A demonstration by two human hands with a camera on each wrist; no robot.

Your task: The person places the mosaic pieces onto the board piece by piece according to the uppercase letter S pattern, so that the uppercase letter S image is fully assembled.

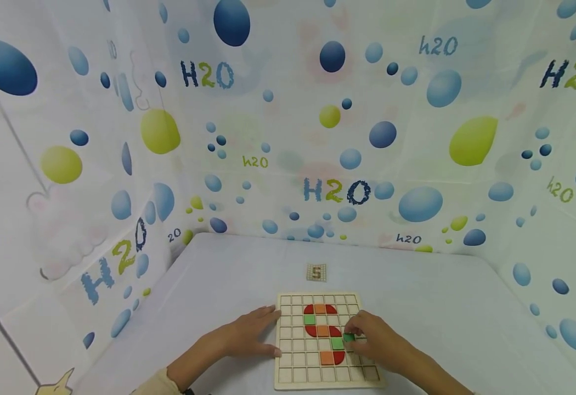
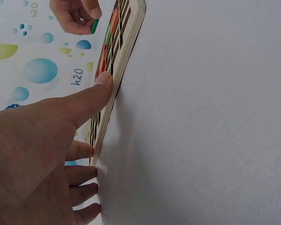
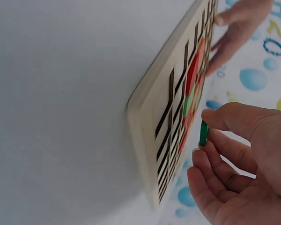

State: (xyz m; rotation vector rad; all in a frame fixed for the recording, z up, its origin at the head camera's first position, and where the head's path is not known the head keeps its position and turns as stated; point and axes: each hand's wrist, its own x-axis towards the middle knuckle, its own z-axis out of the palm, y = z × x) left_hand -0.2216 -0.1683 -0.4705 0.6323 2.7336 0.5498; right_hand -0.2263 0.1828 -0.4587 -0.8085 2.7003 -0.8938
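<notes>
A wooden grid board [image 1: 288, 375] lies on the white table. Red rounded pieces [image 1: 339, 357], orange squares [image 1: 327, 358] and light green squares [image 1: 337, 344] in its cells form an S-like curve. My left hand [image 1: 246, 336] rests against the board's left edge, thumb and fingers extended; the left wrist view shows the thumb [image 2: 96, 96] on the rim. Between thumb and fingers, my right hand [image 1: 384, 343] pinches a dark green tile [image 3: 204, 133] over the board's right side. In the right wrist view the tile is tilted on edge, apart from the board.
Beyond the board's far edge lies a small card [image 1: 316, 272] with a grid and an S pattern. White cloth covers the table [image 1: 229, 274]. A curtain [image 1: 288, 126] printed with bubbles and H2O lettering stands behind and at both sides.
</notes>
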